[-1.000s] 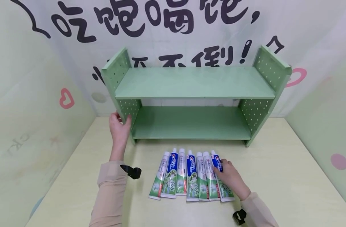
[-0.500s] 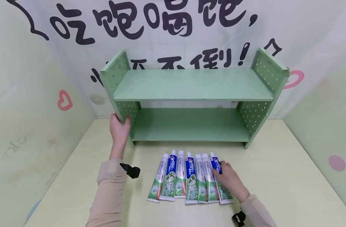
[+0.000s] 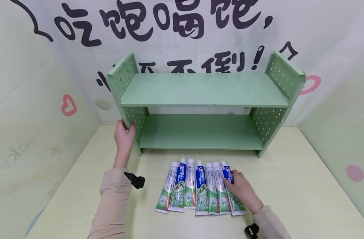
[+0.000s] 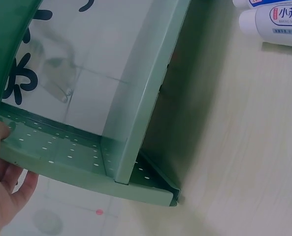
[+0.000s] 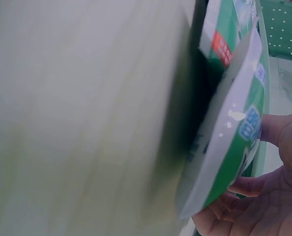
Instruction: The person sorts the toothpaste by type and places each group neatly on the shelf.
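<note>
My left hand point(image 3: 123, 137) grips the front edge of the left side panel of a green two-tier shelf point(image 3: 204, 89). In the left wrist view its thumb lies on the inner face of the perforated panel point(image 4: 52, 147), with the fingers beneath the outer edge. My right hand point(image 3: 244, 189) holds the rightmost toothpaste tube point(image 3: 237, 206) in a row on the table, thumb on its left side, fingers on its right. The right wrist view shows the tube's flat end point(image 5: 205, 182) tilted beside the fingers. Its label is partly covered by my hand.
Several more toothpaste tubes point(image 3: 201, 189) lie side by side in front of the shelf, caps toward it, blue-green and white-green ones mixed. The pale wooden table point(image 3: 295, 186) extends on both sides. A printed wall point(image 3: 182, 46) stands close behind the shelf.
My left hand has shifted very slightly left on the panel over the last half second. My right hand stays on the rightmost tube; the head view has moved a little.
</note>
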The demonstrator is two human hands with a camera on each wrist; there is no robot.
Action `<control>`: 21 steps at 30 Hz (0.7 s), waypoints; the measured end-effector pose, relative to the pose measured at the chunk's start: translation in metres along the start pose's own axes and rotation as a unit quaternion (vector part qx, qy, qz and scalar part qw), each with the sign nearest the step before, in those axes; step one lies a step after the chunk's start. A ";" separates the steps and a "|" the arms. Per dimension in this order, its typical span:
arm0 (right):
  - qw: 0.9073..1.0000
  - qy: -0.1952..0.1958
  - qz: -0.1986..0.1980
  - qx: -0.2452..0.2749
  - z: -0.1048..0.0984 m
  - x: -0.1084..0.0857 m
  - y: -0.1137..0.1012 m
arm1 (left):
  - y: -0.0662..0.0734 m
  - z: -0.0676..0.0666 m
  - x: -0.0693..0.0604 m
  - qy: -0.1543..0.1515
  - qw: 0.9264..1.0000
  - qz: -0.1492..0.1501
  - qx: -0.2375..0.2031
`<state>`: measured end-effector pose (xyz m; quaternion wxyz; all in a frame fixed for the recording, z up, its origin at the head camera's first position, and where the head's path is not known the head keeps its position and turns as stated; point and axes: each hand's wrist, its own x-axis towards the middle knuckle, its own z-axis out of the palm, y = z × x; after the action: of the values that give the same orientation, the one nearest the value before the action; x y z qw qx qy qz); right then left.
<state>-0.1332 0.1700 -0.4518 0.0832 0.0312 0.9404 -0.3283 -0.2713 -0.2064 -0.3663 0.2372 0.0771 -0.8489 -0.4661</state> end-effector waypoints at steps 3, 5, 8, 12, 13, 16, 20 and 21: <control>1.000 -0.001 0.002 0.000 0.000 0.000 0.000 | -0.001 -0.002 0.000 -0.014 1.000 -0.004 0.004; 1.000 -0.003 0.005 0.004 -0.001 -0.001 -0.001 | -0.001 -0.003 0.001 -0.023 1.000 -0.007 0.007; 1.000 -0.013 0.017 0.018 -0.003 -0.003 -0.003 | -0.001 -0.004 0.001 -0.032 0.999 -0.011 0.009; 0.998 -0.035 0.036 0.041 -0.008 -0.006 -0.007 | -0.002 -0.003 0.000 -0.026 0.999 -0.013 0.013; 0.997 -0.041 0.039 0.044 -0.009 -0.006 -0.008 | -0.002 -0.003 0.000 -0.024 1.000 -0.013 0.014; 0.996 -0.056 0.048 0.042 -0.011 -0.008 -0.008 | -0.003 -0.002 0.000 -0.020 1.000 -0.016 0.013; 0.996 -0.065 0.052 0.037 -0.012 -0.008 -0.005 | -0.002 -0.002 0.000 -0.023 0.999 -0.027 0.008; 0.996 -0.066 0.050 0.037 -0.012 -0.007 -0.004 | -0.002 -0.002 0.000 -0.023 0.999 -0.030 0.006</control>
<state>-0.1282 0.1744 -0.4387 0.1601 0.0596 0.9173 -0.3598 -0.2704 -0.2087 -0.3674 0.2032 0.0929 -0.8541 -0.4696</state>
